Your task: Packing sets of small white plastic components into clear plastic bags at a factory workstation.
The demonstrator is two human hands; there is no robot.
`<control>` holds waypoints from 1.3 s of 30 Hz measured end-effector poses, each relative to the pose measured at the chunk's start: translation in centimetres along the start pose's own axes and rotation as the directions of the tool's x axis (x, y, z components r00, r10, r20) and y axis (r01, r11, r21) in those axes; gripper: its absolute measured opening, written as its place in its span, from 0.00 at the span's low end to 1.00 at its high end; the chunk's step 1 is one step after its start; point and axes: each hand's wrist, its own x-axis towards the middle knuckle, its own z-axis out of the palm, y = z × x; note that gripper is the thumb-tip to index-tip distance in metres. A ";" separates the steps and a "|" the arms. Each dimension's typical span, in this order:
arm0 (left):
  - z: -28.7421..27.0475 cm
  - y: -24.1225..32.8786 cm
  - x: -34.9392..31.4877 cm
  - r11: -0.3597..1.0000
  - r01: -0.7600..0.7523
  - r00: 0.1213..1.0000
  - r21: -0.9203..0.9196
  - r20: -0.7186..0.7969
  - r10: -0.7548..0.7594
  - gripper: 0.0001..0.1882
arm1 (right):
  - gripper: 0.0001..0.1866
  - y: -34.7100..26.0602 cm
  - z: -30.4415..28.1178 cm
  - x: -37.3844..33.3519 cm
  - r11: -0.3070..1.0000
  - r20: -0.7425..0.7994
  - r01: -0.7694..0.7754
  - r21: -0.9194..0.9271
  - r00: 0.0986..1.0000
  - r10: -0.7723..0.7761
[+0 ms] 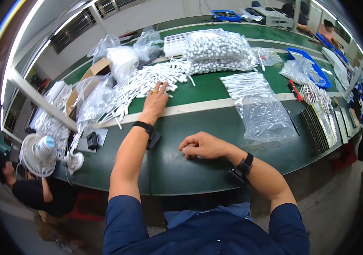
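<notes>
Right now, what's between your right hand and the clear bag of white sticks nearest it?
Just bare green tabletop lies between the right hand and that clear bag; the head view shows it.

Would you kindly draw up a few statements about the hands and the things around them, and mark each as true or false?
1. The left hand is at the pile of slim white pieces. True.
2. The right hand is buried in that pile. False: the right hand is apart from it, over the green surface nearer the person.
3. A dark band is worn on each wrist. True.
4. The fan stands to the right of both hands. False: the white fan is at the left.
5. A flat clear bag with white pieces in its far end lies ahead and right of the right hand. True.
</notes>
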 end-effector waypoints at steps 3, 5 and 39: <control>2.4 -2.4 0.3 0.994 -0.098 0.994 0.046 -0.047 0.101 0.08 | 0.13 0.4 -0.4 -0.2 0.990 -0.042 -0.021 0.142 0.999 0.027; 3.0 -2.9 1.6 0.999 -0.042 0.991 -0.002 0.123 0.042 0.08 | 0.13 1.0 -0.6 -0.6 0.972 -0.069 -0.037 0.232 0.996 0.054; -7.8 9.5 0.1 0.093 0.216 0.974 -0.972 0.207 -0.092 0.07 | 0.16 2.1 -3.5 -0.3 0.958 -0.614 0.273 0.081 0.771 -0.168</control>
